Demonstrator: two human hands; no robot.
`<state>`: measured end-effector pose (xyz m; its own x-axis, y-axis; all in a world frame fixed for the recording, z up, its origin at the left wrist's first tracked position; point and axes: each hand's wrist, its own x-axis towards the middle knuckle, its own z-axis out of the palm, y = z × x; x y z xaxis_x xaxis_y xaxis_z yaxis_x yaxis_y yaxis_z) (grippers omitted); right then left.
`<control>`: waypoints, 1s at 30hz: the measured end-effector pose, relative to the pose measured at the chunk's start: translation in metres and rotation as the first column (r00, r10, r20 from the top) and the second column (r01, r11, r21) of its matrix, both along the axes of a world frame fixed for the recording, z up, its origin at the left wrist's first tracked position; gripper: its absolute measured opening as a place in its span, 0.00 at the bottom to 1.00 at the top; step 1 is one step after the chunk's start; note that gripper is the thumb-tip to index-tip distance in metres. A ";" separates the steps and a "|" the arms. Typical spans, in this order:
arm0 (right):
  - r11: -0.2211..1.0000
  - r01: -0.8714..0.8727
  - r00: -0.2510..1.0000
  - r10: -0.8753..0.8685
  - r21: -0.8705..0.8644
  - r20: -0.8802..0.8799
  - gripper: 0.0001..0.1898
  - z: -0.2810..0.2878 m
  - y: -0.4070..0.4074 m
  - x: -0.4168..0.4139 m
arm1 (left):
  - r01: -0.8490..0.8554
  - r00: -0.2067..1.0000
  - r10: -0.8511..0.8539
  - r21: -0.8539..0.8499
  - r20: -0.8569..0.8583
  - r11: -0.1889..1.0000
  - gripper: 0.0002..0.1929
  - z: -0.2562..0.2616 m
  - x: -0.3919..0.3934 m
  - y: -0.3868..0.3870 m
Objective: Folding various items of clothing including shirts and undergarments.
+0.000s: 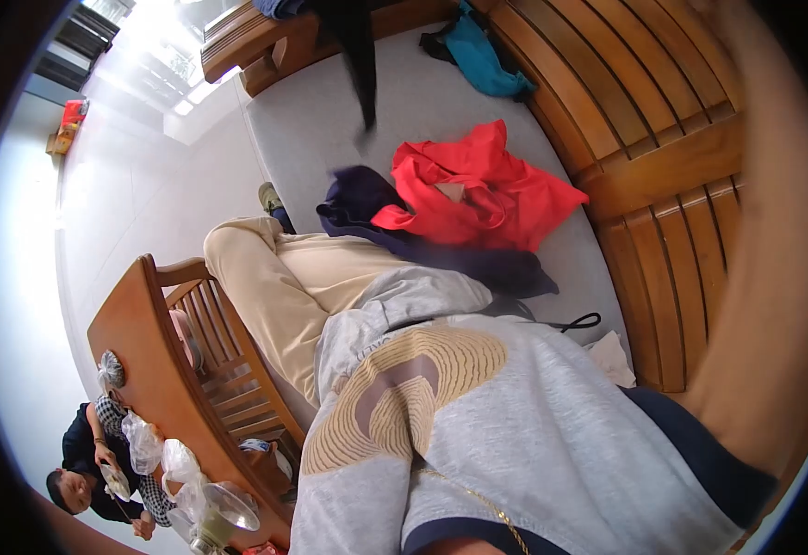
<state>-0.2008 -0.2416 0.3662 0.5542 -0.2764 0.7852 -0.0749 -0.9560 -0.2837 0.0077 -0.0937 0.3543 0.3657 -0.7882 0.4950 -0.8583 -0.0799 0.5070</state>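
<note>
Both of my hands are out of view. My bare right forearm rises blurred along the right side, cut off at the top edge; a strip of skin shows at the lower left corner. Before me are my grey sweatshirt with a patterned print and my bent legs in beige trousers [293, 270]. Past my lap, a crumpled red garment [487, 187] lies partly over a dark navy garment [515, 270] on the grey seat cushion [293, 132]. A blurred black cloth-like thing [352, 62] hangs down from the top edge over the cushion.
A teal cloth [484, 55] lies against the slatted wooden backrest [661, 166]. At left, a wooden table [147, 347] carries plastic bags [182, 461] and a clear container [230, 506]. Beyond it, a person [88, 461] holds a small bag. A wooden chair [230, 347] stands beside the table.
</note>
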 end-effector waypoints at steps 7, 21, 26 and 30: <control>0.993 0.043 0.973 -0.017 0.113 -0.229 0.22 -0.075 -0.024 -0.028 | -0.020 1.000 0.019 -0.061 -0.006 0.998 0.30 0.011 0.002 -0.007; 0.965 0.015 0.749 0.162 0.261 -0.642 0.31 -0.224 -0.050 -0.028 | 0.130 0.951 0.015 0.442 -0.310 0.887 0.40 -0.259 -0.008 0.089; 0.933 -0.221 0.696 0.356 0.285 -0.624 0.26 -0.303 0.043 -0.089 | -0.066 0.921 0.234 0.464 -0.313 0.883 0.40 -0.324 -0.076 0.120; 0.920 0.055 0.712 0.236 0.388 -0.662 0.24 -0.336 0.048 -0.101 | -0.063 0.925 0.236 0.492 -0.297 0.868 0.36 -0.337 -0.098 0.123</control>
